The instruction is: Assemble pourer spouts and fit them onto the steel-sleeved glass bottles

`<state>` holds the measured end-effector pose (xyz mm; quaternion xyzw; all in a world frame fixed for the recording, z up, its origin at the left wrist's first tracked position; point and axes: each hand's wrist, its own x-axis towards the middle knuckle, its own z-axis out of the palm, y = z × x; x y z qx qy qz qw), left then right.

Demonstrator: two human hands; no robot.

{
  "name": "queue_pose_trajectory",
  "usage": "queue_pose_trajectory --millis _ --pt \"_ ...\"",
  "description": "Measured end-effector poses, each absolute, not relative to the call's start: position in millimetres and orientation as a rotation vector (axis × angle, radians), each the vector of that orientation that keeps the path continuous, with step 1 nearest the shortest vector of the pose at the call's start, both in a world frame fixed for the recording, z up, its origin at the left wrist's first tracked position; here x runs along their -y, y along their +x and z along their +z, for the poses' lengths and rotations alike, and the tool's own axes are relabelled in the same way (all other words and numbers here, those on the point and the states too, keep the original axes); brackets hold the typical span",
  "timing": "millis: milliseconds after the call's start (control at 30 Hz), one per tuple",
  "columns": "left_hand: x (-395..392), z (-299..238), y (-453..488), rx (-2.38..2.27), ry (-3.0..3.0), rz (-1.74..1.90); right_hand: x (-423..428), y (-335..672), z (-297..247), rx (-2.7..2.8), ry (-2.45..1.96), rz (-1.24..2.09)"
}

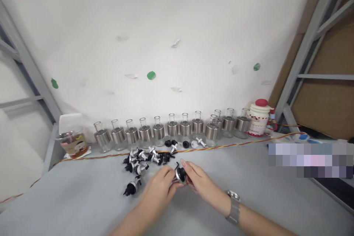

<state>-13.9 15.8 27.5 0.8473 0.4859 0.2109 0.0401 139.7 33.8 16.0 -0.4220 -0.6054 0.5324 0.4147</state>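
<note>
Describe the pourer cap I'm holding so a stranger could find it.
Along the white wall stands a row of glass bottles on the grey table, with a cluster of black-and-silver pourers before it. Just right of that cluster, the pourer cap is pinched between the left hand and right hand, the only one held.

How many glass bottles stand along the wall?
12 bottles. Eleven stand in a row along the wall, from the plastic cup on the left to the red-lidded jug on the right; one more stands just in front near the right end, partly covering another.
</note>
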Motion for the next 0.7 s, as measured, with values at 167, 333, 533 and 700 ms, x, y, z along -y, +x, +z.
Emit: queue_pose_trajectory --millis 167,333,533,700 --pt "-7.6 36.6 -13.2 -1.652 2.499 0.795 -32.8 141.8 13.7 1.594 -1.102 1.097" --pt "-3.1 31.7 -2.5 -1.496 2.106 0.957 -23.9 139.4 18.2 1.63 -1.014 1.157" --pt "-5.1 18.7 8.0 -1.167 1.57 1.05 -19.7 134.2 19.4 1.524 -0.861 1.318" --pt "-2.1 18.6 15.8 -0.976 1.382 1.071 -13.0 133.5 21.2 1.429 -0.95 1.28"
